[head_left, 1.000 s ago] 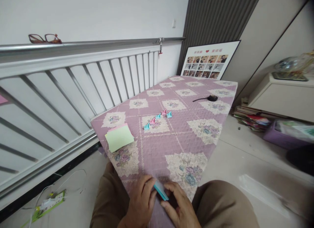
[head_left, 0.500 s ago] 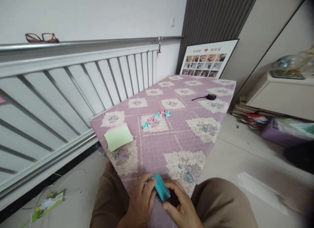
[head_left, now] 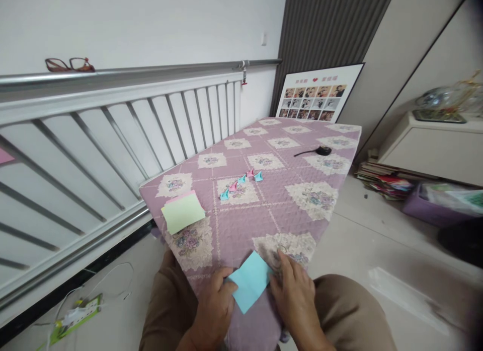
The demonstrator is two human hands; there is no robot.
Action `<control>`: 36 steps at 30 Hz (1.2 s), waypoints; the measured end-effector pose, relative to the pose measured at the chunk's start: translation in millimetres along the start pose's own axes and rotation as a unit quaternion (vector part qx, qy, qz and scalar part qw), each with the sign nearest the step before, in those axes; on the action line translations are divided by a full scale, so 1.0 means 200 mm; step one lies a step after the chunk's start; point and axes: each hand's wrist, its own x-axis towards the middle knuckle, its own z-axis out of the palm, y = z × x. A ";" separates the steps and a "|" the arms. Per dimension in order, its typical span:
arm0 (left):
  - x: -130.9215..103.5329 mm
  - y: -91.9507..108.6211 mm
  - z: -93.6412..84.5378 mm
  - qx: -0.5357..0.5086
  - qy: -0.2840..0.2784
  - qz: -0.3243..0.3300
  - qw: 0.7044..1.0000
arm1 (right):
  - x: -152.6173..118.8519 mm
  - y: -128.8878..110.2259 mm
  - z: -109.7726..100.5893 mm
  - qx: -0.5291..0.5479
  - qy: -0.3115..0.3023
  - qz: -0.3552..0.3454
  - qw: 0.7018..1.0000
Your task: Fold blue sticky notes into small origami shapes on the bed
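Note:
A light blue square of paper [head_left: 250, 281] is spread out near the front edge of the table, with faint fold lines across it. My left hand [head_left: 216, 303] pinches its left corner between thumb and fingers. At the right corner is my right hand [head_left: 296, 293], fingers stretched forward and apart from the thumb, which lies at the paper's edge; whether it touches is hard to tell. Farther up the table, several small folded paper pieces stand in a slanting row, blue [head_left: 224, 195] and pink [head_left: 233, 186].
A stack of sticky notes [head_left: 183, 213], pale green on top, lies at the table's left. Toward the back right is a black tape measure [head_left: 323, 150]. The flowered tablecloth [head_left: 241, 225] covers the table, with a white radiator [head_left: 151, 134] along its left side.
The blue paper was folded into a narrow strip between both hands and is now opened out flat. My right hand has moved right and its fingers have spread.

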 end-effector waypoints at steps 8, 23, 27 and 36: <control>-0.02 -0.03 0.00 -0.026 -0.022 -0.022 0.999 | 0.01 -0.19 -0.18 0.079 -0.189 -0.317 0.926; -0.05 -0.07 0.00 0.030 0.010 0.004 1.000 | -0.03 -0.08 -0.06 -0.105 -0.091 -0.161 0.977; -0.06 -0.07 0.00 0.040 0.001 0.006 0.999 | -0.05 -0.13 -0.02 -0.018 -0.155 -0.214 0.964; -0.06 -0.08 -0.04 0.033 -0.031 -0.025 0.999 | -0.03 -0.16 -0.06 0.138 -0.254 -0.198 0.937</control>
